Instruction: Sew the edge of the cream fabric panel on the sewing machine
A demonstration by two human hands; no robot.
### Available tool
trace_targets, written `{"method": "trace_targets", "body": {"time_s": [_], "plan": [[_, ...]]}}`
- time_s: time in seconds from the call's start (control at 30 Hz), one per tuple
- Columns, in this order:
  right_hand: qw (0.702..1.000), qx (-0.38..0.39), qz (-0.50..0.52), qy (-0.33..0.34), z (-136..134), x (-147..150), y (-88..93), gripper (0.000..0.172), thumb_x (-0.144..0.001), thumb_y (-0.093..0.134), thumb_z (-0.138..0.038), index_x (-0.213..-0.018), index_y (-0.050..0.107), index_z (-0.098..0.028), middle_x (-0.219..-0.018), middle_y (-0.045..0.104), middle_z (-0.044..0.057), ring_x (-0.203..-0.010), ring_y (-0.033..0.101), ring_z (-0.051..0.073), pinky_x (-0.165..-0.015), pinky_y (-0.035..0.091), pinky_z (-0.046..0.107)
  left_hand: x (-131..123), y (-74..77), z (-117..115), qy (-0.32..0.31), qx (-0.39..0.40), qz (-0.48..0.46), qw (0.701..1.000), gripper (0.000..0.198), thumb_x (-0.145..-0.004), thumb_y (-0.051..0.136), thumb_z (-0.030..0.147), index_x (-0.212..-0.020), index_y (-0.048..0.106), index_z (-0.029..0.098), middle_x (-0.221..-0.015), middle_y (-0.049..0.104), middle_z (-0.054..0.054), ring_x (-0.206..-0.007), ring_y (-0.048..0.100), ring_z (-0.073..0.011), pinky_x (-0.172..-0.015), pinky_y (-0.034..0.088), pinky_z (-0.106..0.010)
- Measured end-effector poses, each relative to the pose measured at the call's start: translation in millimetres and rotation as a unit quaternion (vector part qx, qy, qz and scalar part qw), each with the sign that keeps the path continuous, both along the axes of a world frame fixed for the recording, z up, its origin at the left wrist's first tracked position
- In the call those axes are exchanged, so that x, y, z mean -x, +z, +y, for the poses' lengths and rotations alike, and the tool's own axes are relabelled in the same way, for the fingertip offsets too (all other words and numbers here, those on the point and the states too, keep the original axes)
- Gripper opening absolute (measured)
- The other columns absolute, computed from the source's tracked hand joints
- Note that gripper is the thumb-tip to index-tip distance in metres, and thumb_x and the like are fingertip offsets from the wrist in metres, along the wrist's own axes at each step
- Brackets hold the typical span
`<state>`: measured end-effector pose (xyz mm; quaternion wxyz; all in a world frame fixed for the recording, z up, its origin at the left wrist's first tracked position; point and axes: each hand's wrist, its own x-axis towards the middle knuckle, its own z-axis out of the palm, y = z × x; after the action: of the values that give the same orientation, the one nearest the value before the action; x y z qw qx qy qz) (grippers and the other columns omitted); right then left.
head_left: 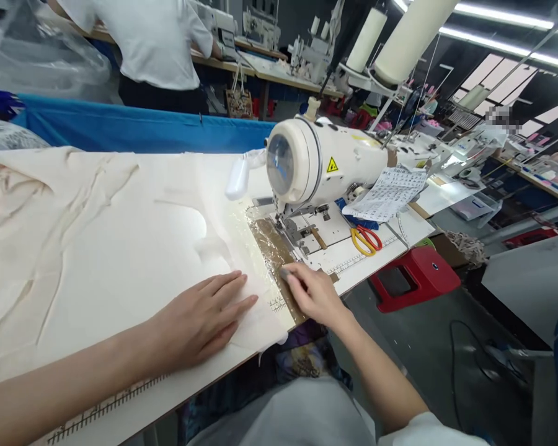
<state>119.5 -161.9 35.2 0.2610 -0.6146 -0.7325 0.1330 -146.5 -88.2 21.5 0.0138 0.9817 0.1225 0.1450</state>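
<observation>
My left hand [207,319] lies flat, fingers stretched out, on a thin pale cloth [255,325] at the table's front edge. To its right, my right hand [314,294] is closed in a pinch over a brown taped strip [272,248]. A small grey piece [284,272] shows at its fingertips; its kind is unclear. Just beyond that hand is the needle area of a white sewing machine [320,161]. More cream fabric [28,248] spreads in loose folds across the left of the white table [134,248].
Scissors [366,240] with red and yellow handles lie right of the machine. A printed paper [388,192] leans against it. A red stool [413,279] stands below. Thread cones [367,40] rise behind. Past a blue cloth barrier [144,127], a person in white [153,43] works.
</observation>
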Motion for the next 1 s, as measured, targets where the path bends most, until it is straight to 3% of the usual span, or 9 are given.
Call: {"method": "trace_targets", "body": {"time_s": [0.17, 0.3, 0.37, 0.43, 0.53, 0.67, 0.73, 0.83, 1.0], "plan": [[0.984, -0.014, -0.009, -0.177, 34.8, -65.6, 8.5, 0.023, -0.097, 0.046, -0.031, -0.098, 0.065, -0.017, -0.068, 0.068, 0.004, -0.059, 0.061, 0.021, -0.057, 0.041, 0.029, 0.4, 20.3, 18.6, 0.018, 0.193, -0.007, 0.981, 0.036, -0.103, 0.04, 0.029, -0.127, 0.066, 0.023, -0.137, 0.063, -0.01, -0.122, 0.063, -0.0211, -0.101, 0.054, -0.031], [0.964, -0.049, -0.031, -0.259, 46.9, -79.5, 8.5, 0.04, -0.095, 0.045, -0.03, -0.12, 0.062, -0.005, -0.076, 0.072, 0.014, -0.07, 0.066, 0.029, -0.058, 0.039, 0.033, -13.5, 34.4, 34.6, 0.168, 0.321, -0.051, 0.931, 0.039, -0.1, 0.034, 0.037, -0.113, 0.067, 0.019, -0.115, 0.072, -0.009, -0.102, 0.069, -0.019, -0.085, 0.058, -0.028], [0.969, -0.057, -0.017, -0.238, 39.5, -63.9, 5.8, 0.041, -0.097, 0.042, -0.032, -0.122, 0.064, -0.009, -0.087, 0.075, 0.014, -0.067, 0.066, 0.025, -0.057, 0.041, 0.032, -21.9, 39.5, 45.8, 0.292, 0.314, -0.031, 0.903, 0.04, -0.097, 0.035, 0.04, -0.114, 0.063, 0.018, -0.116, 0.069, -0.01, -0.102, 0.068, -0.0208, -0.084, 0.056, -0.03], [0.986, -0.05, 0.012, -0.159, 28.7, -39.5, 1.8, 0.038, -0.099, 0.041, -0.032, -0.12, 0.067, -0.015, -0.097, 0.077, 0.01, -0.063, 0.064, 0.02, -0.059, 0.044, 0.031, -28.3, 44.4, 60.3, 0.4, 0.286, 0.012, 0.871, 0.042, -0.094, 0.036, 0.041, -0.119, 0.057, 0.014, -0.123, 0.065, -0.015, -0.105, 0.066, -0.0264, -0.086, 0.053, -0.037], [0.998, -0.043, 0.032, -0.043, 17.4, -2.2, -5.1, 0.033, -0.1, 0.042, -0.027, -0.116, 0.068, -0.017, -0.106, 0.076, 0.008, -0.077, 0.068, 0.02, -0.066, 0.047, 0.029, -32.7, 52.2, 83.6, 0.476, 0.275, 0.056, 0.833, 0.045, -0.088, 0.047, 0.05, -0.105, 0.059, 0.011, -0.117, 0.065, -0.023, -0.099, 0.065, -0.0376, -0.08, 0.049, -0.045], [1.0, -0.007, -0.016, 0.0, 16.9, 27.5, -11.1, 0.022, -0.1, 0.046, -0.023, -0.101, 0.069, -0.02, -0.101, 0.072, 0.005, -0.084, 0.067, 0.02, -0.064, 0.04, 0.028, -36.9, 59.4, 99.1, 0.452, 0.348, 0.091, 0.816, 0.032, -0.076, 0.065, 0.047, -0.064, 0.053, 0.02, -0.062, 0.063, -0.009, -0.068, 0.061, -0.0282, -0.069, 0.042, -0.037], [0.999, 0.018, -0.039, 0.001, 19.1, 33.5, -11.4, 0.02, -0.1, 0.048, -0.024, -0.096, 0.068, -0.02, -0.1, 0.07, 0.004, -0.078, 0.065, 0.018, -0.061, 0.036, 0.028, -41.0, 59.0, 97.4, 0.429, 0.386, 0.069, 0.814, 0.029, -0.074, 0.065, 0.037, -0.058, 0.048, 0.02, -0.051, 0.055, -0.003, -0.06, 0.056, -0.0217, -0.067, 0.04, -0.034], [0.999, 0.03, -0.016, -0.001, 24.2, 36.4, -10.0, 0.019, -0.099, 0.049, -0.025, -0.102, 0.067, -0.019, -0.106, 0.068, 0.007, -0.085, 0.065, 0.021, -0.066, 0.038, 0.029, -47.7, 55.2, 87.7, 0.408, 0.44, -0.008, 0.8, 0.027, -0.073, 0.063, 0.034, -0.061, 0.043, 0.021, -0.056, 0.054, 0.0, -0.062, 0.056, -0.0184, -0.066, 0.043, -0.031], [0.971, 0.057, 0.234, 0.005, 49.5, 37.1, -6.7, 0.028, -0.095, 0.051, -0.03, -0.116, 0.063, -0.016, -0.114, 0.068, 0.012, -0.099, 0.064, 0.025, -0.081, 0.046, 0.034, -48.4, 57.3, 65.2, 0.346, 0.541, -0.13, 0.755, 0.042, -0.07, 0.068, 0.056, -0.072, 0.046, 0.02, -0.081, 0.064, -0.003, -0.085, 0.066, -0.0206, -0.076, 0.055, -0.034]]}}
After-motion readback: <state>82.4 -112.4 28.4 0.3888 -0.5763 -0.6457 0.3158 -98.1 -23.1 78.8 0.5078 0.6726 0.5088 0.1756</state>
